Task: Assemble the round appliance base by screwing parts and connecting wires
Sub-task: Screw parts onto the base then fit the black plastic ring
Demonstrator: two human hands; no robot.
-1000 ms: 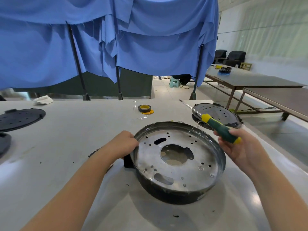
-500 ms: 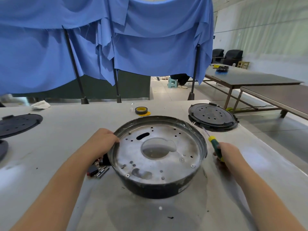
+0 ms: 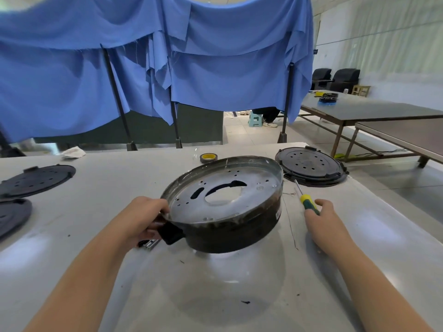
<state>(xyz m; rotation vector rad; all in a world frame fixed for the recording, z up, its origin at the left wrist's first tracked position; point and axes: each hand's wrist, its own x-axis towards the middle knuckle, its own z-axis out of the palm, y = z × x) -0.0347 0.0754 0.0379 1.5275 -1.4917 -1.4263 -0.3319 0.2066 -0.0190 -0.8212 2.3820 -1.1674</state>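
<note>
Head view: left hand (image 3: 143, 218) grips the tilted round base (image 3: 225, 202) at its nine o'clock rim, lifting that side off the counter (image 3: 96, 236), while the right hand (image 3: 323, 219) rests loosely on the screwdriver (image 3: 305, 200) lying at three o'clock, tip toward twelve.

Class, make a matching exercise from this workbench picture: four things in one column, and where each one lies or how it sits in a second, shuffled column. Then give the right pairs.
Things
1. round base
2. screwdriver
3. tape roll
4. left hand

Places or states
A. lying flat on the table by the right hand
B. gripping the near-left rim
C. tilted, its near-left side lifted
D. behind the base, towards the blue curtain

Pairs: 1-C, 2-A, 3-D, 4-B
</note>
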